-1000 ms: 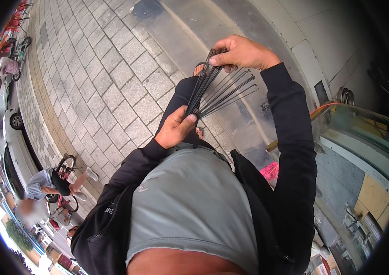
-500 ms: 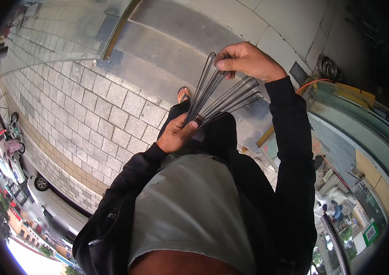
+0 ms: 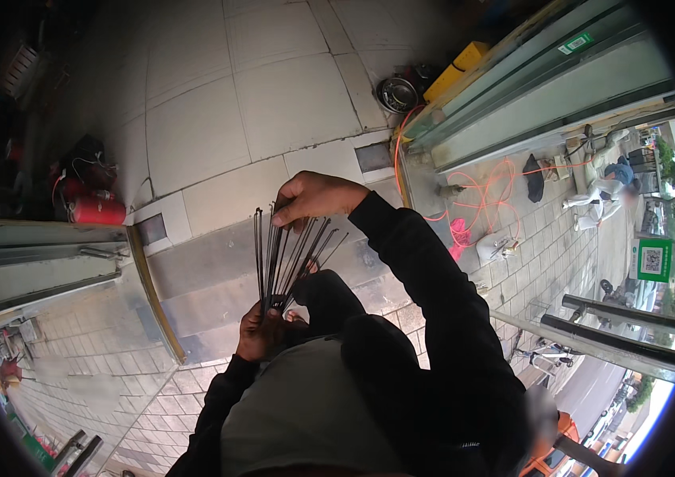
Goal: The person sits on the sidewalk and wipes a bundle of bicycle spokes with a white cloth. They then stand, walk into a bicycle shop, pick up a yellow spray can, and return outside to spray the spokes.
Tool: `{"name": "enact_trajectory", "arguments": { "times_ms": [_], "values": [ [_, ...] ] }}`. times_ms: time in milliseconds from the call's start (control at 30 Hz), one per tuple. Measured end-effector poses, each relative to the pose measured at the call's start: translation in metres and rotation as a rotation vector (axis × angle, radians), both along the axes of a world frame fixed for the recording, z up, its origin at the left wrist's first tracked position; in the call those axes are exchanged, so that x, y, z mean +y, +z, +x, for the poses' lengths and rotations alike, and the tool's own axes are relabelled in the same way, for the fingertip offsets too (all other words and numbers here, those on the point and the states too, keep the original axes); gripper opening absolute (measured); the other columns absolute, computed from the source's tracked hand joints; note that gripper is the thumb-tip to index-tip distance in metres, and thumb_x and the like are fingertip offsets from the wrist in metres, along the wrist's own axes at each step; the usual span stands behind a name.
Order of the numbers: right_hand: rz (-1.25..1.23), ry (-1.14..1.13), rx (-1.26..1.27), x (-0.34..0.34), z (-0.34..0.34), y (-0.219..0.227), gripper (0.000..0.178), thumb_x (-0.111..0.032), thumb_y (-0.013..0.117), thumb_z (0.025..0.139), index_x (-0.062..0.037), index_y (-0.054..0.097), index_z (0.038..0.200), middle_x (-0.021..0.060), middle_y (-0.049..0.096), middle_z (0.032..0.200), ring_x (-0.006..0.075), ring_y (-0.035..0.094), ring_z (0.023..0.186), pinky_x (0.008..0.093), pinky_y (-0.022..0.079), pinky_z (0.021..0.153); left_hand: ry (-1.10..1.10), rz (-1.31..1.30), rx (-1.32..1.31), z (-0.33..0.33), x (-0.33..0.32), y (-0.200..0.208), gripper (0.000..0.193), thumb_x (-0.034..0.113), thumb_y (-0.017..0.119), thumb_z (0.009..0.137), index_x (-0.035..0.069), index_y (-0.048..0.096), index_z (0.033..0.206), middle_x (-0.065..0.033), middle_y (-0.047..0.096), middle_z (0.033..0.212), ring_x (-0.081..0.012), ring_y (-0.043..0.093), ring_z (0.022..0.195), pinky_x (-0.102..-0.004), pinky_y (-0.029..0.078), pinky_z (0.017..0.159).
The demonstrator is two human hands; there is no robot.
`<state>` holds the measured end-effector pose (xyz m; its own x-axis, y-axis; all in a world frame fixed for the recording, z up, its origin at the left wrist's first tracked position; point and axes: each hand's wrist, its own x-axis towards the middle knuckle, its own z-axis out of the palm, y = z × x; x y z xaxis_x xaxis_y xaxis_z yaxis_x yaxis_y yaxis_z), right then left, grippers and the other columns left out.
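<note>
A fanned bundle of thin dark metal rods (image 3: 298,258), bent at their tips like wheel spokes, stands in front of my body. My left hand (image 3: 256,335) is closed round their gathered lower ends. From there the rods spread upward and apart. My right hand (image 3: 318,195) is at the upper ends, its thumb and fingers pinching some of the rods on the left side of the fan. Other rods spread loose to the right, below that hand. The fingertips partly hide the pinched tips.
Grey steps (image 3: 210,270) lead up to a tiled floor (image 3: 194,127) between glass panels. A round metal bowl (image 3: 398,95), a yellow box (image 3: 457,71) and a red cylinder (image 3: 99,211) are beyond. An orange hose (image 3: 481,203) lies coiled at right, near a person in white (image 3: 600,191).
My view has turned from the paved street toward the doorway. The rods stay in my left hand, and my right hand remains at their upper ends.
</note>
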<state>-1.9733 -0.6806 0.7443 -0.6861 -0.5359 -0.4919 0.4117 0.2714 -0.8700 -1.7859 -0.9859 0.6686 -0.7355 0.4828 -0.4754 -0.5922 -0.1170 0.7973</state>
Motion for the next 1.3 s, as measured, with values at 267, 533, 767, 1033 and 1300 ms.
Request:
{"name": "enact_trajectory", "arguments": {
  "times_ms": [267, 533, 767, 1033, 1300],
  "values": [
    [0.120, -0.005, 0.094, 0.068, -0.095, 0.068, 0.035, -0.033, 0.077, 0.097, 0.0018, 0.073, 0.099, 0.0054, 0.074, 0.086, 0.0123, 0.071, 0.075, 0.0283, 0.058, 0.071, 0.059, 0.006, -0.345, -0.112, 0.032, 0.023, 0.017, 0.020, 0.060, 0.109, 0.016, 0.058, 0.092, 0.0035, 0.057, 0.073, -0.0057, 0.052, 0.059, -0.0243, 0.042, 0.052],
    [0.062, -0.078, 0.116, 0.140, -0.232, 0.056, 0.031, -0.030, 0.069, 0.099, 0.0006, 0.072, 0.098, 0.0055, 0.073, 0.085, 0.0144, 0.070, 0.081, 0.0312, 0.057, 0.079, -0.105, -0.184, -0.226, -0.289, 0.085, 0.042, 0.016, 0.024, 0.067, 0.104, 0.011, 0.060, 0.097, -0.0014, 0.058, 0.076, -0.0087, 0.051, 0.058, -0.0253, 0.041, 0.051],
    [0.158, -0.229, 0.084, 0.203, -0.339, 0.117, 0.037, -0.033, 0.063, 0.101, 0.0016, 0.070, 0.112, 0.0090, 0.075, 0.096, 0.0186, 0.074, 0.090, 0.0337, 0.058, 0.086, -0.429, -0.373, -0.186, -0.485, 0.157, 0.144, 0.017, 0.021, 0.061, 0.104, 0.010, 0.061, 0.089, 0.0003, 0.056, 0.070, -0.0104, 0.050, 0.052, -0.0268, 0.038, 0.046],
    [-0.156, -0.726, 0.066, 0.288, -0.383, 0.163, 0.040, -0.024, 0.061, 0.105, 0.0025, 0.062, 0.135, 0.0133, 0.073, 0.111, 0.0200, 0.073, 0.094, 0.0341, 0.060, 0.085, -0.660, -0.279, 0.294, -0.626, 0.239, 0.203, 0.026, 0.025, 0.058, 0.106, 0.002, 0.068, 0.111, -0.0009, 0.062, 0.074, -0.0092, 0.052, 0.053, -0.0281, 0.040, 0.048],
    [-0.338, -1.715, -0.044, 0.417, -0.339, 0.070, 0.035, -0.024, 0.064, 0.103, -0.0014, 0.066, 0.130, 0.0107, 0.073, 0.103, 0.0202, 0.071, 0.086, 0.0332, 0.060, 0.078, -0.695, -0.166, 0.026, -0.740, 0.378, 0.210, 0.023, 0.026, 0.056, 0.111, 0.005, 0.062, 0.105, 0.0055, 0.045, 0.066, -0.0019, 0.034, 0.050, -0.0237, 0.026, 0.044]
  ]
}}
